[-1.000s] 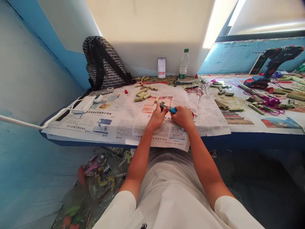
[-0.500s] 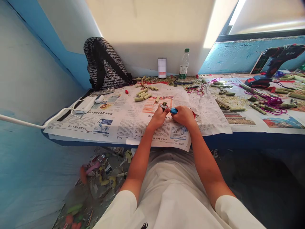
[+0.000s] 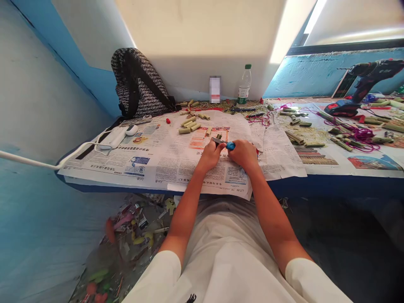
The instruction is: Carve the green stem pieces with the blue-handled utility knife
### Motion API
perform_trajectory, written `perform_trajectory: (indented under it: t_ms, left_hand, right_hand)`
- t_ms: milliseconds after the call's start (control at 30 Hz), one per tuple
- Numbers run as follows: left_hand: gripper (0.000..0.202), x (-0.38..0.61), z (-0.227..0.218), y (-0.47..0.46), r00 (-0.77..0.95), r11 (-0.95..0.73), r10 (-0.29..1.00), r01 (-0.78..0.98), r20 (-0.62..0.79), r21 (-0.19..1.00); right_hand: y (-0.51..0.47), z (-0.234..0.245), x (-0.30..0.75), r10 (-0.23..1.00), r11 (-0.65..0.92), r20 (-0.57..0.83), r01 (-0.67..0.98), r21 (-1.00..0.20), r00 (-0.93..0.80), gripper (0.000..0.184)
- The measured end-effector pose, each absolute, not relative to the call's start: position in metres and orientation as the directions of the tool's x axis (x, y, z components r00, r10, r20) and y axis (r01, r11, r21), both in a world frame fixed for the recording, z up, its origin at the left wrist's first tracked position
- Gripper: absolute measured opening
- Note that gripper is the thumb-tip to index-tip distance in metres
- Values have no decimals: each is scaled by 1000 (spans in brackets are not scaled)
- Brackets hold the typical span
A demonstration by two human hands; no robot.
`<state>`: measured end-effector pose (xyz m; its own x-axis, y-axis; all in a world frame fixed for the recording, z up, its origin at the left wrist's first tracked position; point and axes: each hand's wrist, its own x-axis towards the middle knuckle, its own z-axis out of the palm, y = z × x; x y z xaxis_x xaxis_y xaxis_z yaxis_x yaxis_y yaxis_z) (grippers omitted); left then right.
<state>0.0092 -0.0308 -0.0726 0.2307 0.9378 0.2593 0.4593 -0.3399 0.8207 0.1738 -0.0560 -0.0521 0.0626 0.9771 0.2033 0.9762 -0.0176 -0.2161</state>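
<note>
My left hand (image 3: 208, 156) is closed around a short greenish bamboo piece (image 3: 219, 136), whose upper end sticks out above the fingers. My right hand (image 3: 244, 155) grips a knife by its blue handle (image 3: 231, 145). The metal blade (image 3: 216, 140) reaches left across the bamboo piece, close to my left thumb. Both hands are close together over the newspaper (image 3: 176, 162). Beyond them lie several pale bamboo pieces (image 3: 189, 125) with their green skin gone, and one more pale piece (image 3: 208, 131) lies nearer.
A water bottle (image 3: 244, 86) and a blurred-out upright rectangle (image 3: 215, 89) stand at the back. A patterned bag (image 3: 142, 86) leans at back left, near a white power strip (image 3: 113, 138). To the right are a cordless drill (image 3: 362, 86), purple cord (image 3: 362, 134) and green bamboo pieces (image 3: 341, 144).
The knife blade has shifted a little to the left over the bamboo piece and shows more of its length. Both hands keep their hold and have barely moved.
</note>
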Motion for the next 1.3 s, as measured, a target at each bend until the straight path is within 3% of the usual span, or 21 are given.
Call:
perform_trajectory:
  t_ms: [833,1300]
  left_hand:
    - [61,14,-69,-35,141,-274,962,536,235,798]
    - [58,14,-69,-34,117,-257,965,583,233,771]
  right_hand:
    - [-59,-53,169,976,-69,193,984,-165,101,33]
    - [-60,-54,169,973,-41,220,991,-129,69,31]
